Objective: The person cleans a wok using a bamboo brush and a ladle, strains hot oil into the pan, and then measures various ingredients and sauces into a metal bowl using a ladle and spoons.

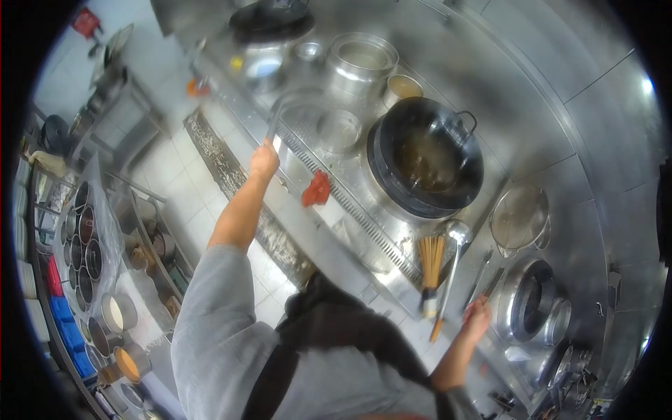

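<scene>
A person in grey sleeves works at a steel bench (507,126) in a commercial kitchen, the left hand (264,159) raised at upper left of center with its fingers wrapped around the handle of a blurred metal utensil (275,120). Its far end, toward the top of the frame, is too smeared to identify. The right hand (478,313), at lower right, curls at the near ends of slender utensils (491,281); whether it grasps one cannot be told.

The step in hand appears to be handling the left-hand utensil over the bench; bringing it over the wok would call for a firm hold and a clear path past the nearby pots.

The black wok (428,157), holding brownish liquid, sits right of center, to the right of the left hand and well apart from it, and above the right hand in the frame. Below the wok, a bamboo brush (430,262) lies beside a long-handled ladle (458,232). A round strainer (519,215) lies at right, above the right hand; a red cloth (316,187) rests between the left hand and the wok.
</scene>
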A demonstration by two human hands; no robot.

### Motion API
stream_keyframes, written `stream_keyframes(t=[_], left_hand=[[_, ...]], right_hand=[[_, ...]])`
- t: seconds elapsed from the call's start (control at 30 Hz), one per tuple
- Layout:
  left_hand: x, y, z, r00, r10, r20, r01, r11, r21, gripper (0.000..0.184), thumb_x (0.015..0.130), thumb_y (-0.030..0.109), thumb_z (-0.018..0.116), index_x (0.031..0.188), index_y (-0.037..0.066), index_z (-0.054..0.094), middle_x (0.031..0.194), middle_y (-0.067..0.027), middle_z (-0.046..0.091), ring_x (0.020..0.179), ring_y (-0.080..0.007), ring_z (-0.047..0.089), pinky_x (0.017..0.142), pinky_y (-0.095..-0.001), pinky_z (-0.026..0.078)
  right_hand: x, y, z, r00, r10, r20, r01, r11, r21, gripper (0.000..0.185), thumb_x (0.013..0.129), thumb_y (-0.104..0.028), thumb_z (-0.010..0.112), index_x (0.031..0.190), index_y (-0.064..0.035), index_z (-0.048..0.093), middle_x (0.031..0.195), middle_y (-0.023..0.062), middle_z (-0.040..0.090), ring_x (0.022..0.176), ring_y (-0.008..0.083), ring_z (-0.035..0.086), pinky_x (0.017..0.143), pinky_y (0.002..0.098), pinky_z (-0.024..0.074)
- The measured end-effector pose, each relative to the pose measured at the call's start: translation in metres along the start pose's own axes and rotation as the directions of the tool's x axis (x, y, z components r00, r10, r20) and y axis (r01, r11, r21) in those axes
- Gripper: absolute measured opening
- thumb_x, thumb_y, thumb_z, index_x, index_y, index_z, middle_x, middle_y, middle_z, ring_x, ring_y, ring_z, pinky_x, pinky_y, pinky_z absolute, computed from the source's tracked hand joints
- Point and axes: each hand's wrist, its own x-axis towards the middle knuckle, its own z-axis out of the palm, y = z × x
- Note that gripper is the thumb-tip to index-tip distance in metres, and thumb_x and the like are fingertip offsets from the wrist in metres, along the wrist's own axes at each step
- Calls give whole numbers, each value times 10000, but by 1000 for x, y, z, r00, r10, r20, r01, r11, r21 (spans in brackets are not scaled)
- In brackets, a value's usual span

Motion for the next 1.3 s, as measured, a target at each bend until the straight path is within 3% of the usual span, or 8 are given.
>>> stream_keyframes(t=[0.17, 0.37, 0.5, 0.87, 0.93, 1.0, 1.1, 1.3], left_hand=[[-29, 42, -34, 998, 9, -60, -18, 990, -138, 350, 760, 19, 511, 1093, -60, 437, 845, -261, 633, 803, -415, 639, 711, -478, 521], [-51, 41, 3, 812, 139, 567, 564, 67, -823, 123, 669, -68, 541, 790, -57, 562, 634, -160, 551, 474, -227, 526, 418, -334, 432], [-58, 24, 42, 754, 150, 639, 649, -26, -760, 89, 744, -29, 540, 810, -21, 599, 705, -117, 593, 601, -192, 596, 509, -308, 500], [-337, -113, 55, 888, -454, -69, 331, 737, -590, 600, 860, 501, 491, 1204, 13, 552, 1087, -191, 620, 990, -323, 601, 832, -404, 478], [-458, -158, 31, 658, -745, 110, 400, 222, -889, 408, 878, 336, 518, 1153, 40, 574, 973, -153, 626, 820, -238, 642, 637, -354, 529], [-575, -218, 13, 349, -928, 132, 264, -37, -964, 294, 891, 251, 488, 999, -4, 587, 799, -157, 628, 659, -232, 646, 492, -328, 527], [-705, -232, -89, -58, -998, -1, -7, 1, -1000, 300, 929, 284, 429, 936, 7, 544, 709, -142, 611, 533, -213, 597, 409, -312, 448], [-841, -293, -175, -232, -972, -28, -123, 58, -991, 335, 888, 262, 466, 1115, 16, 488, 831, -157, 608, 679, -223, 631, 508, -311, 484]], right_hand=[[-4, 0, -19, 995, -99, 16, 99, 995, 12, 275, 866, -88, 512, 1108, 28, 574, 607, 35, 525, 356, 66, 393, 287, 190, 258], [-16, -12, -30, 994, -107, 21, 108, 993, -47, 307, 866, -88, 515, 1151, 16, 565, 587, 20, 510, 356, 59, 393, 289, 195, 271], [-1, -12, -37, 985, -163, 48, 164, 986, -20, 317, 863, -99, 516, 1164, -22, 577, 584, 12, 511, 357, 63, 392, 298, 198, 279], [123, 6, -28, 636, -414, 651, 623, 774, -115, 447, 918, -275, 445, 1281, -16, 490, 858, 21, 500, 679, 140, 443, 691, 196, 362], [118, -11, -1, 850, -236, 472, 377, 897, -230, 401, 854, -526, 537, 854, -141, 649, 739, 122, 631, 557, 266, 558, 516, 567, 450], [211, -10, 7, 583, 277, 764, -142, 960, -240, 364, 860, -438, 586, 839, -74, 594, 653, 80, 552, 551, 207, 525, 490, 340, 469], [185, 3, 43, 782, -148, 606, 266, 958, -108, 339, 850, -408, 591, 909, -77, 631, 726, 110, 604, 584, 210, 563, 566, 373, 490], [288, 42, 122, 792, -299, 533, 307, 949, 77, 351, 834, -353, 598, 1030, -77, 690, 856, 159, 689, 653, 216, 623, 701, 424, 521]])
